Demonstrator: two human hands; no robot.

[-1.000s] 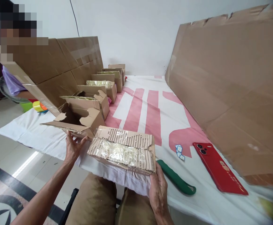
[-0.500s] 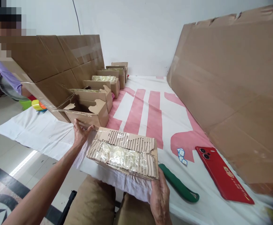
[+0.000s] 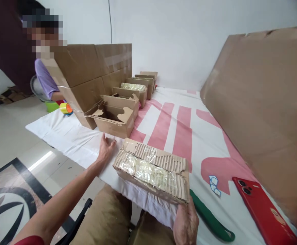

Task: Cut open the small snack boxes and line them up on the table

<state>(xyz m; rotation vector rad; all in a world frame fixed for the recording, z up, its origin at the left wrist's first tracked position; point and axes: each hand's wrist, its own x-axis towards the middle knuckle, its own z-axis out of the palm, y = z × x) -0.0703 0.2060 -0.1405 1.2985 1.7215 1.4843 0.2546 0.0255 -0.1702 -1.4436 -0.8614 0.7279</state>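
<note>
A closed cardboard box [image 3: 150,166] with a torn, ribbed top and shiny clear tape lies at the table's near edge. My right hand [image 3: 186,219] grips its right end, thumb on the near side and the fingers partly hidden behind the corner. My left hand [image 3: 106,149] is open and holds nothing, its fingers apart over the white cloth. It is between the box's left end and an open cardboard box [image 3: 112,126] whose flaps stand up. That box looks hollow and dark inside.
Several more cardboard boxes [image 3: 134,86] stand in a row toward the wall. Tall cardboard panels [image 3: 260,102] flank both sides. A green-handled object [image 3: 212,217], a red phone [image 3: 265,211] and blue-edged stickers [image 3: 214,185] lie right. Another person's purple sleeve [image 3: 45,80] shows behind the left panel.
My left hand has come away from the front of the open box and drawn down slightly. The view has swung left. My right hand keeps its grip on the taped box.
</note>
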